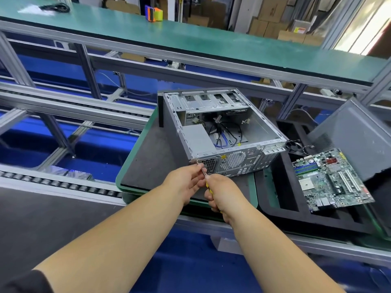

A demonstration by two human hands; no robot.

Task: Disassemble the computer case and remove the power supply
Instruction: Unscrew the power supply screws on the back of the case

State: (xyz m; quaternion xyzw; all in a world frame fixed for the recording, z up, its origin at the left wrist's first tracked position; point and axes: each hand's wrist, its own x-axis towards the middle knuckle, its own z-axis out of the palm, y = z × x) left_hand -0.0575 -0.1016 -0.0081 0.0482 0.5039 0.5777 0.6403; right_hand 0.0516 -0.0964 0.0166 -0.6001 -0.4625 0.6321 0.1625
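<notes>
Head view. Screwdriver [203,173] slanting up and to the left from the hands, long axis aimed at a screw [197,162] on the near-left corner of the computer case [224,134], tip at or just short of the head; contact too small to confirm. Right hand [222,195] wrapped around the yellow handle, closed on it from behind. Left hand [186,180] ahead of the right and nearer the case, fingertips pinching the bare metal shaft close to the tip, steadying it. Both hands just in front of the rear panel, low against its left end.

Case lying on its side on a dark mat over the green-edged surface [127,182], open face up, side panel already off, rear panel turned toward the wearer. Power supply [195,137] still inside: a plain grey box against the near-left wall, right behind the honeycomb vent [209,164] next to the screw. Loose black and blue cables [224,136] heaped on the case floor beside it. Drive cage across the far end, bays vacant. Probably one of the supply's rear mounting screws, so removal under way but not finished.

Further right, well apart from the hands: motherboard [330,179] resting tilted in a black foam tray [283,199], a small fan [294,144] near the case's right corner, a grey panel [351,136] leaning behind.
</notes>
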